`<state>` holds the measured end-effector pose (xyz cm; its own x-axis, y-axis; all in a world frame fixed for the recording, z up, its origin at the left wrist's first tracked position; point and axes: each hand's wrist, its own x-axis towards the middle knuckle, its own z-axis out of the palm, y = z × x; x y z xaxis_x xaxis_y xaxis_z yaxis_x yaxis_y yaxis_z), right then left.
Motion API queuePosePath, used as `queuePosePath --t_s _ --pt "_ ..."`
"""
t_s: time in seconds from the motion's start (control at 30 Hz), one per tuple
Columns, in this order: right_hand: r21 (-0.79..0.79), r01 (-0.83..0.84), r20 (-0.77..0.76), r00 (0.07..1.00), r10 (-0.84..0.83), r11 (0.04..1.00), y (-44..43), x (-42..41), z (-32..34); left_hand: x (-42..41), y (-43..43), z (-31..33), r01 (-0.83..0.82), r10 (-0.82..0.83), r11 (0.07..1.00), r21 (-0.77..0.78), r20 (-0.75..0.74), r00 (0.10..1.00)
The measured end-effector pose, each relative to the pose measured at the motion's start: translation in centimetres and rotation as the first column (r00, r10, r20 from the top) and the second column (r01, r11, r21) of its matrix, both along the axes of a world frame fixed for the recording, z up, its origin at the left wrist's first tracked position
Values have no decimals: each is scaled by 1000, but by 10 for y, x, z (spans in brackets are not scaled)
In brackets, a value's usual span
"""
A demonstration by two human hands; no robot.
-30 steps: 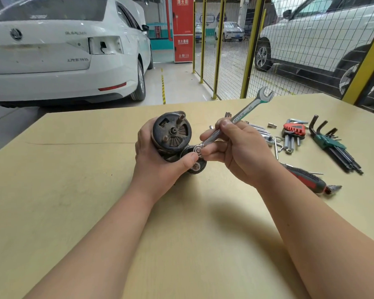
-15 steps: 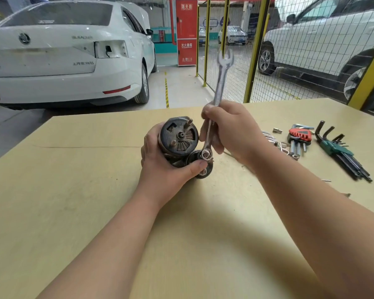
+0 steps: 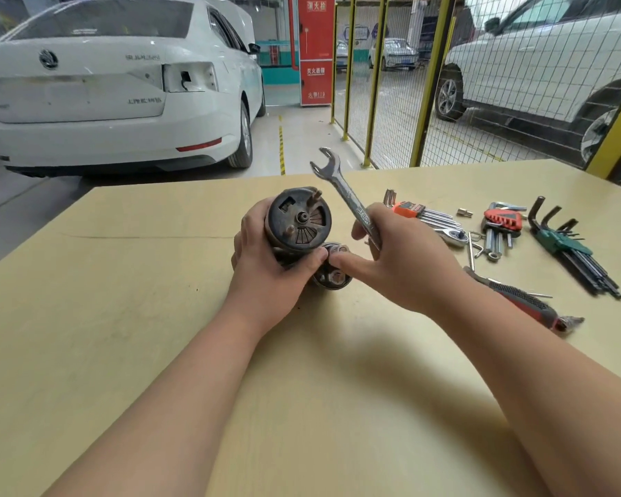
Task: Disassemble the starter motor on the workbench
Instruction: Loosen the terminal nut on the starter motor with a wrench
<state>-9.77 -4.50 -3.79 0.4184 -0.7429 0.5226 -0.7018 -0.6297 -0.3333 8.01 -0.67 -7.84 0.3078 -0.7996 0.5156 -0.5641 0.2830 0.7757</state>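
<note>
The left hand [image 3: 266, 270] held the rusty, dark cylindrical starter motor [image 3: 298, 224] at the middle of the pale wooden desk [image 3: 140, 317], fingers wrapped round its body. The right hand [image 3: 406, 270] gripped a silver open-ended spanner [image 3: 348, 195] in curled fingers, thumb touching the motor's smaller cylinder.

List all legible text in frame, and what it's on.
"消火栓": red cabinet, top panel.
"灭火器箱": same cabinet, middle.
"火警119": same cabinet, bottom.
Lettering on the white car boot: too blurred to read.
Stamp on the wrench shank: too blurred to read.
No text shows on the starter motor.
</note>
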Motion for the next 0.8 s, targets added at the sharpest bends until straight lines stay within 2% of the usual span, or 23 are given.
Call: queuePosePath --t_s 0.07,0.1,0.23,0.3,0.4,0.57,0.8 --pt "-67 58 -82 995 -63 996 -3 -14 0 2 -1 -1 -16 16 1000 20 18 1000" --pt "-53 78 -76 994 -82 996 -4 -24 2 2 -2 -1 -16 16 1000 23 20 1000" --pt "34 -43 115 993 39 998 4 -28 3 2 -2 -1 -21 20 1000 13 28 999" --pt "11 -79 76 994 78 997 10 -8 -1 1 -1 0 -28 27 1000 5 25 999" --pt "-29 2 -4 1000 -2 1000 9 5 -1 1 0 2 -24 24 1000 2 23 999" --pt "-29 -28 72 997 30 999 7 -12 -4 -1 1 2 -29 29 1000 1 17 999" --pt "-109 -29 25 999 32 994 9 12 -9 -2 1 2 -45 45 999 2 28 999"
